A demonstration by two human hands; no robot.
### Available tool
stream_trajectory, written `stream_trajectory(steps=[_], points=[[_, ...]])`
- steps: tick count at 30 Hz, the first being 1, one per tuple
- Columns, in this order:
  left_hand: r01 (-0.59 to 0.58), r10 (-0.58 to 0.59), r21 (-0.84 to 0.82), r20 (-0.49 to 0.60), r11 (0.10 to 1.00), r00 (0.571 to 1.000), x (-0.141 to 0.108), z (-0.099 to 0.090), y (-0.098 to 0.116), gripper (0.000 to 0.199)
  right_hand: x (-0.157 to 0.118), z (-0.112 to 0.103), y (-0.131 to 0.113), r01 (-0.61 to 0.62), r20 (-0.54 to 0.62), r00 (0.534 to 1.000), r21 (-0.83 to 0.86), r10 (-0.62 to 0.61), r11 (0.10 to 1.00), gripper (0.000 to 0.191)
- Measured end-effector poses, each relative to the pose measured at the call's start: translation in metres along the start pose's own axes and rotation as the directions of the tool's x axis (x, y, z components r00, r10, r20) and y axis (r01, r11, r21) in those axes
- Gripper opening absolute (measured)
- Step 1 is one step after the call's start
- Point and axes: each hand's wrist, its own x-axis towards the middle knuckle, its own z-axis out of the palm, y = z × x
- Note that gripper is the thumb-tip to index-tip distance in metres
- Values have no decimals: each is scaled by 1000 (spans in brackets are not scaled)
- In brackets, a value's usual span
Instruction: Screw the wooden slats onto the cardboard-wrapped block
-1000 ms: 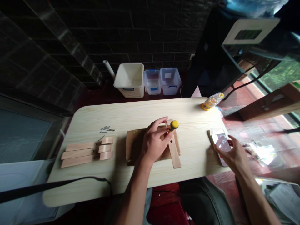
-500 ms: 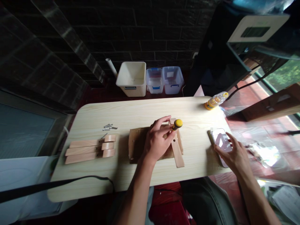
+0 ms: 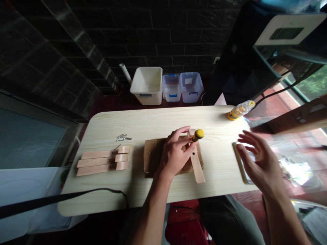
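My left hand (image 3: 176, 151) is closed around a screwdriver (image 3: 198, 134) with a yellow and black handle, held upright over a wooden strip (image 3: 198, 168) that has a dark hole in it. The strip lies across a brown cardboard piece (image 3: 153, 154), partly hidden under my left hand. My right hand (image 3: 260, 160) hovers above a phone (image 3: 242, 166) at the table's right side, fingers apart and holding nothing. It covers much of the phone.
Three wooden strips (image 3: 95, 162) with curved wooden pieces (image 3: 122, 158) lie at the table's left. Several metal screws (image 3: 123, 137) sit behind them. A clear bottle-shaped case (image 3: 241, 109) with yellow ends is at the back right. Bins (image 3: 146, 92) stand beyond the table (image 3: 143, 119).
My right hand has lifted off the phone and its fingers have opened. My left hand keeps its hold on the screwdriver. The whole view has shifted slightly.
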Motion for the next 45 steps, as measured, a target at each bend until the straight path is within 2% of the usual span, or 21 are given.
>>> stream_trajectory(steps=[2, 4, 6, 8, 12, 15, 19, 22, 25, 30, 38, 45], points=[[9, -10, 11, 5, 1000, 1000, 1, 0, 0, 12, 16, 12, -47, 134, 116, 981, 161, -153, 978, 51], [19, -20, 36, 24, 999, 1000, 1, -1, 1, 12, 31, 24, -84, 218, 255, 927, 226, -274, 949, 46], [25, -28, 74, 45, 997, 999, 2, -2, 2, 13, 42, 34, -105, 284, 371, 853, 259, -366, 923, 40], [26, -32, 113, 57, 993, 998, 3, -3, 2, 14, 50, 40, -112, 293, 420, 818, 285, -394, 913, 30], [35, -48, 159, 74, 987, 996, 3, -4, 1, 15, 55, 46, -105, 190, 483, 796, 374, -365, 908, 26], [43, -70, 210, 122, 977, 990, 3, -2, 1, 20, 53, 49, -96, 78, 489, 810, 456, -323, 886, 26], [33, -82, 262, 179, 965, 980, 3, -2, 2, 25, 47, 54, -84, -30, 447, 843, 594, -299, 804, 26], [25, -76, 257, 191, 966, 979, 3, -3, 1, 25, 45, 55, -79, -18, 415, 850, 639, -325, 769, 24], [14, -64, 239, 203, 971, 977, 3, -6, -3, 24, 45, 53, -76, 3, 413, 846, 630, -338, 777, 25], [-2, -44, 221, 203, 975, 978, 1, -5, -7, 34, 46, 50, -74, 6, 428, 837, 617, -341, 787, 21], [25, -73, 217, 215, 976, 974, 3, -8, -3, 35, 45, 53, -74, 17, 402, 847, 635, -349, 772, 19], [30, -82, 233, 216, 972, 973, 1, -10, -4, 36, 43, 47, -72, -45, 447, 834, 640, -324, 767, 22]])
